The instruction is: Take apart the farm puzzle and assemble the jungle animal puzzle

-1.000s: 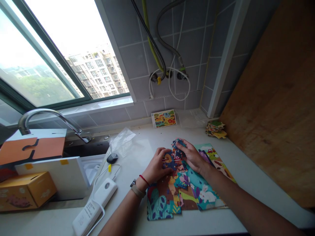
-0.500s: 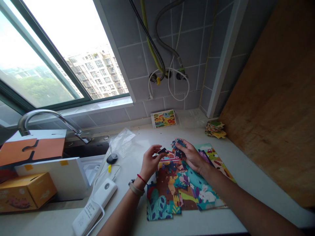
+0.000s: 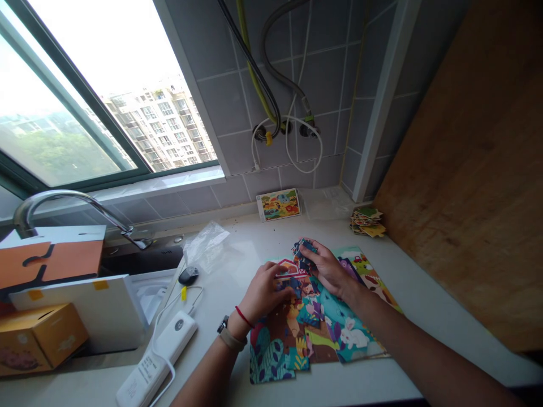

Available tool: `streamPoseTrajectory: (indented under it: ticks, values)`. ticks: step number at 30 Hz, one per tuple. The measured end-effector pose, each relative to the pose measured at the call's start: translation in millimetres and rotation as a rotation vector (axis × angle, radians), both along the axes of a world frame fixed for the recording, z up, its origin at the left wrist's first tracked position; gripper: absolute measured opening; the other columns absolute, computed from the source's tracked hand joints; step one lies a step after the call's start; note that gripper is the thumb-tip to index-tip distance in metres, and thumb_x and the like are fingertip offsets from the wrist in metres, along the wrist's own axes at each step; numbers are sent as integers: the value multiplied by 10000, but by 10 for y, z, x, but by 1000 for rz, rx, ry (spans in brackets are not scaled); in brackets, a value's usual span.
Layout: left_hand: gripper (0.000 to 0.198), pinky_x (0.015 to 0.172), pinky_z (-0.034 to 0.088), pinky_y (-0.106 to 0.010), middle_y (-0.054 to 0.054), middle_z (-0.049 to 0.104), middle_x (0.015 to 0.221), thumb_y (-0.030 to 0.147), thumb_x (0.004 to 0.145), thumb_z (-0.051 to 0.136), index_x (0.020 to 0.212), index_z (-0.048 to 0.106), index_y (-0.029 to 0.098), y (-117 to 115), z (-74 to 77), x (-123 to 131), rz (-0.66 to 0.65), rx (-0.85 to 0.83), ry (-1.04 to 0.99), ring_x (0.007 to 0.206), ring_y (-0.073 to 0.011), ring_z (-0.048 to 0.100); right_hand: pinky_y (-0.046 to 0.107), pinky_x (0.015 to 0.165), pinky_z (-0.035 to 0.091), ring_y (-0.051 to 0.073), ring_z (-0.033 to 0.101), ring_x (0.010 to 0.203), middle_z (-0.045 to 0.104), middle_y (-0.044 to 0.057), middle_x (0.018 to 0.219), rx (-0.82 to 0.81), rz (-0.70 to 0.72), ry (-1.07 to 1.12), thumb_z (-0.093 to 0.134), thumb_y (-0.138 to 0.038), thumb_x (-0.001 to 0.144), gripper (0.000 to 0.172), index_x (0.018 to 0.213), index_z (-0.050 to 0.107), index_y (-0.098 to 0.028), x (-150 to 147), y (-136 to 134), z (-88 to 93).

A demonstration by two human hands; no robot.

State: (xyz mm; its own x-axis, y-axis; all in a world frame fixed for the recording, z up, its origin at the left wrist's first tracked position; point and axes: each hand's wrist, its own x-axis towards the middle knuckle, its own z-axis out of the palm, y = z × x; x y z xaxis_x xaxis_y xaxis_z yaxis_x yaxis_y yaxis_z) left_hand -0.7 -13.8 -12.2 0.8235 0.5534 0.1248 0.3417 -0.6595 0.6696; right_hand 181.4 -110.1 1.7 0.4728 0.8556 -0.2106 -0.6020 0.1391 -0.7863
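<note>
In the head view, my right hand (image 3: 327, 268) grips a bunch of dark blue jigsaw puzzle pieces (image 3: 304, 254) above the far part of a colourful puzzle (image 3: 320, 342). My left hand (image 3: 267, 291) is down over the puzzle's upper left, fingers curled, with a dark puzzle piece (image 3: 293, 287) at its thumb tip. The fingers partly hide that piece. Loose pieces with leaves and animals lie joined or overlapping on the printed sheet. A white rabbit shows at the lower right, and leafy blue pieces (image 3: 271, 353) at the lower left.
A stack of puzzle pieces (image 3: 367, 221) sits by the wooden board (image 3: 462, 169). A picture card (image 3: 279, 204) leans at the wall. To the left are a plastic bag (image 3: 206, 246), a white power strip (image 3: 156, 359), boxes (image 3: 42, 333) over the sink and a faucet (image 3: 85, 198).
My left hand has lowered from beside the right hand's pieces onto the puzzle, bringing a dark piece down. My right hand keeps its hold. The view has shifted slightly.
</note>
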Motion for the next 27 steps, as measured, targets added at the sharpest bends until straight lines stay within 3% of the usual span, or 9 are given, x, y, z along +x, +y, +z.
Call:
streamPoseTrajectory:
  ticks: [3,10,16,19,22,27]
  values:
    - [528,953,510,-427,-78,684,1130,289,744,883,1235,693,241,-38,-4,0,-32,46,31,1071,-296,625,245,685,563,146,678,772,738,-9,884,3,8,-11,985,-381,616,487,997,723,-230,0,1,-21]
    - [553,894,521,-382,-64,674,1084,145,723,857,1248,705,234,-85,72,29,-25,-100,38,992,-253,631,252,711,572,158,697,795,756,5,902,-10,33,-28,972,-385,646,481,1032,729,-232,1,-4,-41]
    - [536,883,534,-341,-58,683,1173,-12,689,723,1162,696,239,-119,101,54,-6,-180,-124,1054,-233,638,249,709,591,160,707,806,772,4,950,-28,26,-32,987,-392,619,572,1114,738,-252,18,-9,-30]
    - [532,874,549,-330,-63,695,1201,-7,676,709,1152,689,231,-98,53,73,-19,-257,-201,1073,-229,655,268,715,600,178,717,823,777,7,950,-25,32,-52,973,-396,650,529,1101,732,-257,22,-22,-2]
    - [421,850,564,-326,-63,727,1148,62,714,727,1108,690,207,-23,-4,91,67,-381,-282,999,-211,693,288,736,603,196,728,854,781,15,965,-30,49,-85,961,-404,673,517,1108,721,-261,15,-39,33]
    - [307,781,585,-312,-69,754,975,138,759,706,1065,680,155,103,-41,117,166,-588,-466,857,-189,718,331,810,596,213,737,894,783,42,1069,-13,194,-256,919,-455,731,649,1301,664,-278,-8,-74,30]
